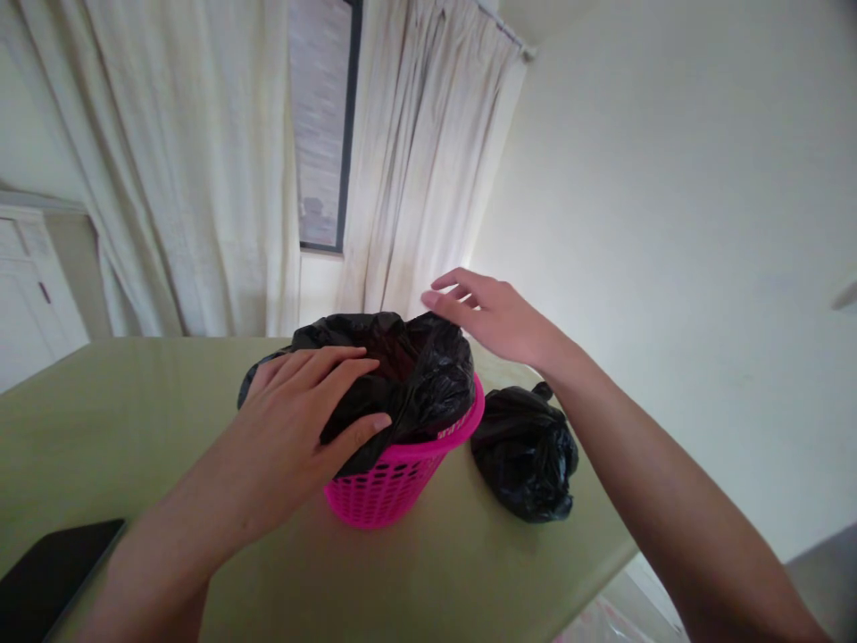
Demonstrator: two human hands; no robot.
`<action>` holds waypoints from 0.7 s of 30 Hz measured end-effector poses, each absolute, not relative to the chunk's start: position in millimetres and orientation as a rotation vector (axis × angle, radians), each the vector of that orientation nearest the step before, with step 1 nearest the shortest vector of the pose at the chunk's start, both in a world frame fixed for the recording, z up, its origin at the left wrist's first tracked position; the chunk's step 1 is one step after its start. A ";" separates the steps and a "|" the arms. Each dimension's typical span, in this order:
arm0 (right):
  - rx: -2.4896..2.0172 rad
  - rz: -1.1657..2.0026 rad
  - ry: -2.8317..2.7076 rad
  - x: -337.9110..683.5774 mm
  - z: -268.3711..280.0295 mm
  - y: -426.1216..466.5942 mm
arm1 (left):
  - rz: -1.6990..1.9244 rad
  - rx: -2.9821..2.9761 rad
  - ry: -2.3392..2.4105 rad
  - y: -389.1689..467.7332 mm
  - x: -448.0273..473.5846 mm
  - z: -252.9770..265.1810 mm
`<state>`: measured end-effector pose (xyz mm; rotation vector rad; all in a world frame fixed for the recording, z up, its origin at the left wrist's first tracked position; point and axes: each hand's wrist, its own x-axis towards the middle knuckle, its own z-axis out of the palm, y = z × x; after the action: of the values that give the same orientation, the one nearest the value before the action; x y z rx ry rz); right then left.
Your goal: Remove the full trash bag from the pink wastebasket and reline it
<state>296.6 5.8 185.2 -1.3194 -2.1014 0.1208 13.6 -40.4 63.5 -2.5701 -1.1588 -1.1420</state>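
A pink perforated basket (pixel 388 487) stands on the pale green table (pixel 134 411), lined with a black plastic bag (pixel 428 366) folded over its rim. My left hand (pixel 301 415) lies flat on the near side of the bag, fingers spread over the rim. My right hand (pixel 492 317) hovers at the far right edge of the bag, fingers apart, fingertips touching or almost touching the plastic. A second black bag (pixel 526 451), tied into a bundle, lies on the table just right of the basket, under my right forearm.
A dark flat device (pixel 46 576) lies at the table's near left corner. The table's right edge (pixel 603 554) runs close behind the tied bag. White curtains (pixel 201 170) and a window hang beyond the table; a plain wall is at the right.
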 end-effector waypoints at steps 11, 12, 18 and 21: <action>-1.234 0.291 -2.154 339.9 132.5 5.7 | -0.968 -2.426 -1.189 -44.2 9.4 49.6; -1.244 0.296 -2.153 345.8 129.8 1.4 | -0.951 -2.404 -1.204 -44.5 11.3 47.8; -1.234 0.248 -2.049 373.5 102.3 -1.0 | -0.903 -2.388 -1.195 -49.2 32.0 42.8; -1.223 0.385 -2.032 381.1 93.0 -4.0 | -0.923 -2.412 -1.159 -53.7 38.3 45.7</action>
<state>381.1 -4.0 93.0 -1.2231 -2.0322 0.3846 38.3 -53.7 45.7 -2.4117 -1.1589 -0.9229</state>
